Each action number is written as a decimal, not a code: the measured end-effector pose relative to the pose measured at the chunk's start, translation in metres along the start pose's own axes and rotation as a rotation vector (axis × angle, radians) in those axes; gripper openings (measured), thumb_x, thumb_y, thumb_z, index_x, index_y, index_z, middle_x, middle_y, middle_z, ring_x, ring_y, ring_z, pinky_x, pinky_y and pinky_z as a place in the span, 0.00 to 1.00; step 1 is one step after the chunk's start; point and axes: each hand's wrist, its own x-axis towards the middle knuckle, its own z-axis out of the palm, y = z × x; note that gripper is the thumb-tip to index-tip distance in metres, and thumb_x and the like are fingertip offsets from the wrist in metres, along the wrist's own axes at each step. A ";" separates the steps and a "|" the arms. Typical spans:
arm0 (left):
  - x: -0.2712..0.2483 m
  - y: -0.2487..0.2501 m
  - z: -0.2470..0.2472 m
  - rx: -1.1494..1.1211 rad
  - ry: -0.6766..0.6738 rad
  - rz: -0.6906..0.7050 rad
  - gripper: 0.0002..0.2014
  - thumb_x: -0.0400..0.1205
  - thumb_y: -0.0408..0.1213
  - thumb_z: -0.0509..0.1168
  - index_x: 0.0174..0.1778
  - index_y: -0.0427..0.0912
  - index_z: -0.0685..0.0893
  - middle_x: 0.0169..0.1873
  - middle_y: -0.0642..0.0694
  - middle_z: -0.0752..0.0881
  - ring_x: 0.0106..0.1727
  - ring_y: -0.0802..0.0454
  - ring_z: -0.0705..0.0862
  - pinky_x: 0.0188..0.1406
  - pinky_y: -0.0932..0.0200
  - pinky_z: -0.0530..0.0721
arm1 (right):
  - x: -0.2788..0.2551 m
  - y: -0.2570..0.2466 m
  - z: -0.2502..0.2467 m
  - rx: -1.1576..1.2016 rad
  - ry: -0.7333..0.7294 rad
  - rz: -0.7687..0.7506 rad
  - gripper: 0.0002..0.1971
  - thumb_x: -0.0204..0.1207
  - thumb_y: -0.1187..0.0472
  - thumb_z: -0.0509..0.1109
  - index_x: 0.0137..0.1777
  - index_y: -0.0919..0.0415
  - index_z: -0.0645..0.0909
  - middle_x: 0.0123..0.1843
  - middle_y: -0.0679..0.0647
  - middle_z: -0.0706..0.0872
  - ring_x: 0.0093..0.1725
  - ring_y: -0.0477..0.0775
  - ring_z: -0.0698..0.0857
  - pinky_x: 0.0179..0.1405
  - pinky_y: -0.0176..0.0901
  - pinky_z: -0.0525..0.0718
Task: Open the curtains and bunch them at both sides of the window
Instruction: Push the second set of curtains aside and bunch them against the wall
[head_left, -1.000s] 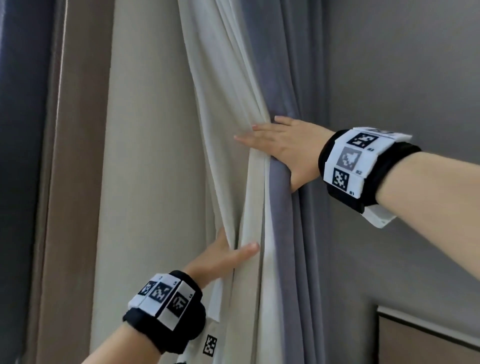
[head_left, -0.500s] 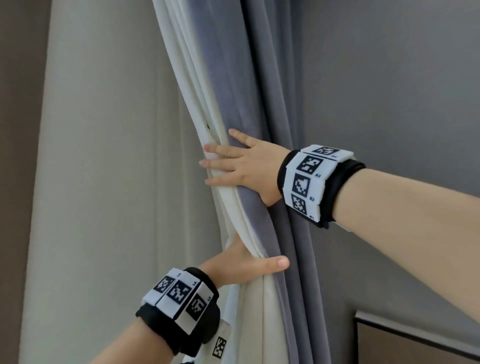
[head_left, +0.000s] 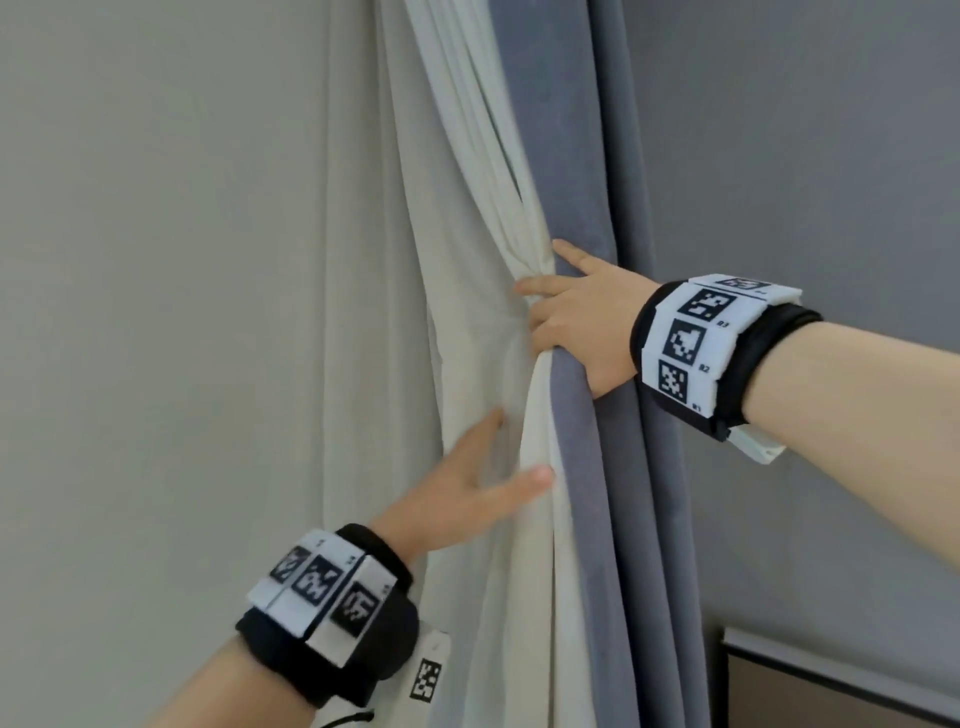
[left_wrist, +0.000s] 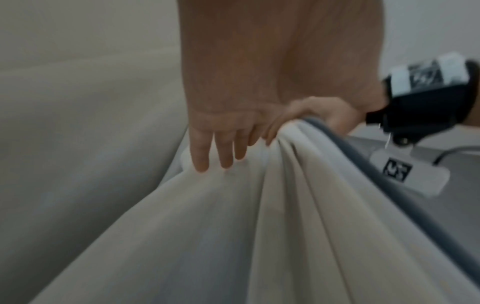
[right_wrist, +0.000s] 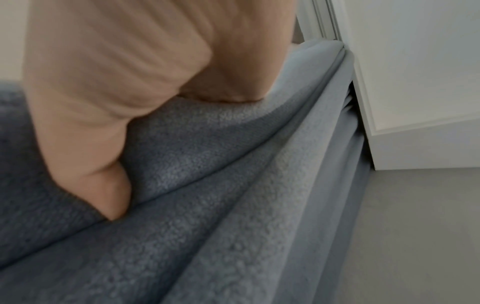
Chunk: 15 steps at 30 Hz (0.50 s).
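Note:
The curtain hangs gathered in the middle of the head view, its cream lining (head_left: 467, 218) on the left and its grey-blue face (head_left: 571, 130) on the right. My right hand (head_left: 566, 317) grips the bunch from the right, fingers curled round the folds, index finger and thumb lying on the cloth. The left wrist view shows those fingers (left_wrist: 309, 115) wrapped over the gathered edge. Lower down, my left hand (head_left: 467, 478) presses flat on the cream lining, fingers (left_wrist: 207, 156) straight and thumb spread toward the grey cloth. In the right wrist view my thumb (right_wrist: 109, 185) lies on the grey fabric (right_wrist: 207, 205).
A plain grey wall (head_left: 805, 156) stands right of the curtain. A dark panel with a pale top edge (head_left: 831, 691) sits at the lower right. A pale flat surface (head_left: 156, 260) fills the left. White ceiling moulding (right_wrist: 389, 92) shows above the curtain.
My right hand, flat on the bunch before, has curled its fingers round the folds. My left hand stays flat on the lining below it. The dark strip at far left has left view.

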 end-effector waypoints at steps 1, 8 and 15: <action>0.001 -0.007 -0.009 0.031 0.137 -0.021 0.47 0.64 0.69 0.61 0.78 0.52 0.59 0.77 0.58 0.65 0.74 0.65 0.66 0.68 0.67 0.64 | 0.003 0.000 0.007 0.006 -0.002 0.006 0.26 0.64 0.46 0.68 0.65 0.45 0.78 0.71 0.46 0.78 0.85 0.50 0.52 0.78 0.71 0.37; 0.014 -0.068 -0.054 0.009 0.678 -0.140 0.52 0.63 0.72 0.63 0.79 0.53 0.54 0.78 0.54 0.58 0.79 0.56 0.57 0.77 0.52 0.58 | 0.016 0.005 0.046 0.014 -0.053 0.049 0.27 0.67 0.44 0.66 0.69 0.43 0.74 0.74 0.42 0.75 0.85 0.48 0.49 0.79 0.70 0.37; 0.035 -0.112 -0.018 -0.166 0.404 -0.366 0.65 0.52 0.76 0.62 0.81 0.45 0.48 0.83 0.44 0.52 0.82 0.47 0.53 0.81 0.42 0.54 | 0.022 0.005 0.063 0.027 -0.076 0.085 0.31 0.67 0.41 0.67 0.72 0.40 0.69 0.77 0.40 0.71 0.85 0.47 0.47 0.79 0.69 0.36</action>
